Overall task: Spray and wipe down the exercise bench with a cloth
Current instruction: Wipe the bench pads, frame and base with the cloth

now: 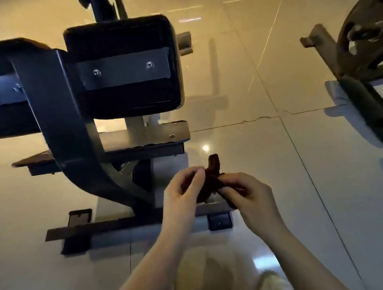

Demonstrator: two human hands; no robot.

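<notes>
Left hand (pixel 183 188) and right hand (pixel 242 193) both pinch bunched dark cloth (pixel 211 179) beside bench frame (pixel 61 119). No spray bottle visible; wiping apparently unfinished, progress unclear.

The left pad (pixel 8 90) runs off the left edge. The weight plate (pixel 364 30) is cut by the top and right edges. Most of the cloth (pixel 211 179) is hidden inside both hands' grip. Both forearms leave the bottom edge.

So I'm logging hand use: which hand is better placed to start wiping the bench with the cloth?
Probably the left hand: it sits nearer the bench, while the right hand is farther away. Both hold the cloth.
</notes>
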